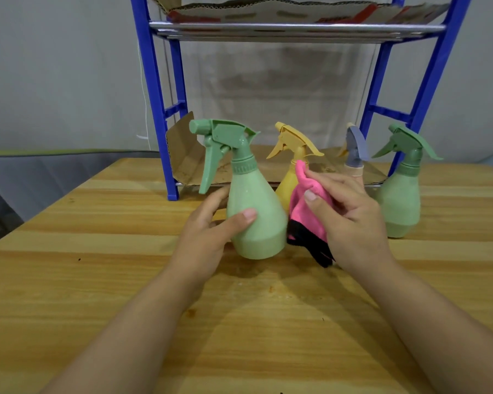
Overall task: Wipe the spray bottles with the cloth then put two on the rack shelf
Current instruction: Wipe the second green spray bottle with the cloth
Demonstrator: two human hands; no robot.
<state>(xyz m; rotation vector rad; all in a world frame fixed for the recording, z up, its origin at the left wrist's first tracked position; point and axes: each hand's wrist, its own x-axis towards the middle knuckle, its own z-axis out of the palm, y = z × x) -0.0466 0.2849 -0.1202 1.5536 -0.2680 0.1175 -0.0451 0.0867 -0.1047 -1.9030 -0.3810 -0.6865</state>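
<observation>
My left hand (211, 231) grips a light green spray bottle (254, 200) around its body, tilted slightly, its base just above the wooden table (97, 280). My right hand (350, 220) holds a pink cloth with a black edge (308, 220) right beside that bottle. Behind them stand a yellow spray bottle (289, 166), a bottle with a blue-grey spray head (355, 155) mostly hidden by my right hand, and a second green spray bottle (402, 189) to the right. The blue rack (154, 89) stands behind the bottles, with a metal shelf (296, 28) at the top.
Cardboard (188, 155) lines the rack's bottom level, and more cardboard lies on the upper shelf. A grey wall is behind the rack. The table's left edge runs diagonally at the left, with a grey surface beyond it.
</observation>
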